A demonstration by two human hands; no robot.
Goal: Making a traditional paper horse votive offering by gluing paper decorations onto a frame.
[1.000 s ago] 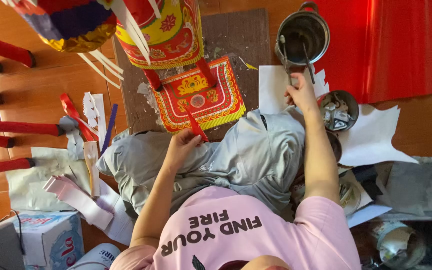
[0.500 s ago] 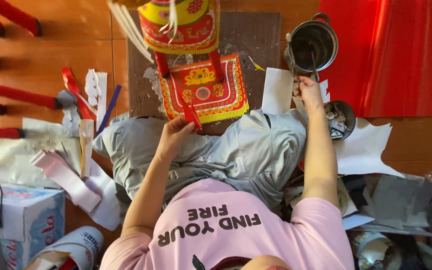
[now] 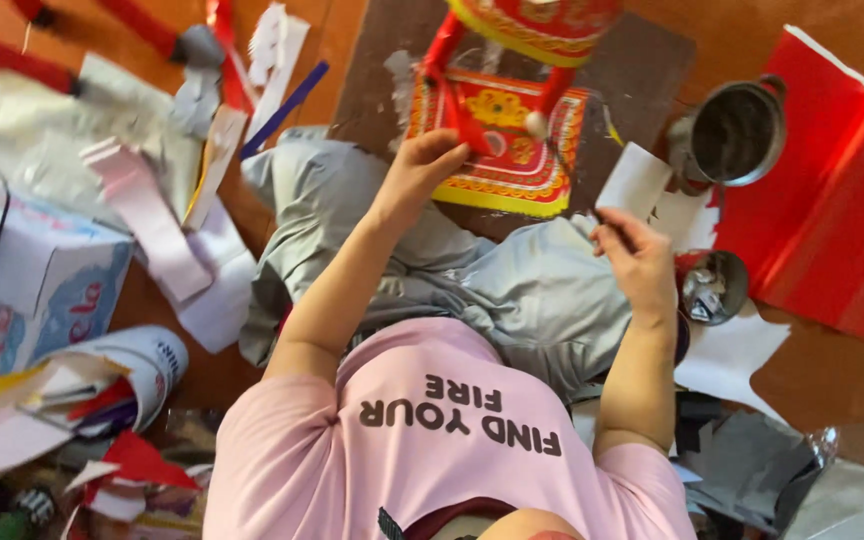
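Model (image 3: pixel 497 140) first, since both hands work around it: a red and yellow paper piece with gold ornament. It lies on a dark board (image 3: pixel 642 70) on the floor, just beyond our knees, and its upper part runs out of the top of the view. To the right a large red sheet (image 3: pixel 832 220) lies folded on the floor. Our grey trousers (image 3: pixel 512 290) fill the middle. A steel pot (image 3: pixel 737 130) stands between board and sheet, with a small bowl (image 3: pixel 712 288) nearer us, its contents too small to tell. Scraps of white paper are scattered on both sides.

Our left hand (image 3: pixel 417 170) is at the model's near edge, its grip clamped on a red strut (image 3: pixel 457 110). Our right hand (image 3: pixel 642 265) hovers above the right knee, apart from the model, with thumb and fingers pinched together on a white slip (image 3: pixel 634 180). A dark thin thing shows under the thumb; we cannot tell what it is.

To do this well, we judge that the left hand should hold the strut steady without crushing it, since the paper frame looks light and easy to bend. The right should hold the slip by its edge, flat and uncreased, and keep it off our trousers and the loose scraps.
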